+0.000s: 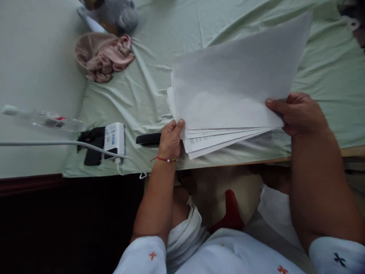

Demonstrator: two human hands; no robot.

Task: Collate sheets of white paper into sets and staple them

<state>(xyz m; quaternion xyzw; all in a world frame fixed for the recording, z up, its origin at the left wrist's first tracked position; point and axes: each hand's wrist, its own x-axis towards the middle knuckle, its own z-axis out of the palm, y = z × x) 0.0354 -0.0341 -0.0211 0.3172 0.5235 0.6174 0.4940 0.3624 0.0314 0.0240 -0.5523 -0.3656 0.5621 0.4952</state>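
Both my hands grip a stack of white paper sheets [236, 87] above the bed's near edge. My left hand [171, 139] pinches the lower left corner, thumb on top. At the lower right, my right hand [302, 114] has its thumb over the top sheet and its fingers underneath. The top sheet looks blank, while the lower sheets fan out toward me and one shows faint print. Just left of my left hand lies a black stapler-like object [148, 139], partly hidden by that hand.
A light green sheet [151, 49] covers the bed. On its left are a pink cloth [105, 57], a white power strip [114, 136] with a cable [57, 144], a black phone-like object [93, 155] and a clear plastic bottle [54, 121]. A grey bundle [119, 17] sits further back.
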